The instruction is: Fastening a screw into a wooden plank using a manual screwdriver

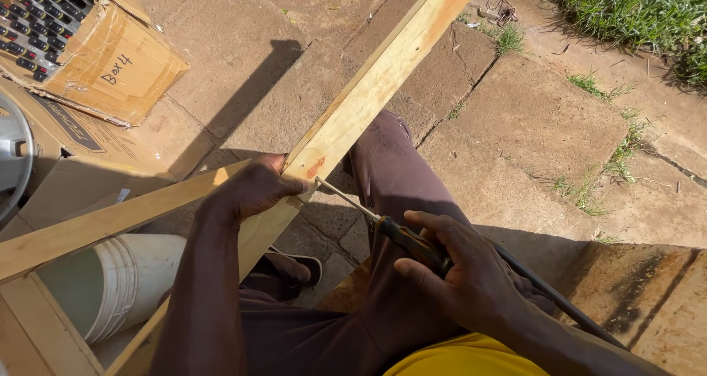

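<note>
Gripping the wooden frame (pixel 346 122) at its corner, left hand (pixel 254 188) wraps tight; right hand (pixel 456 269) clenches a screwdriver (pixel 398 232), tip touching the joint.

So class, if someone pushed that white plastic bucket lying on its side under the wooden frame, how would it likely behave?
The white bucket lies on its side with a round wall, so it would probably roll rather than slide. It looks like thin plastic, so likely light. The wooden frame crosses above it and might check its roll, though whether they touch cannot be told.
</note>
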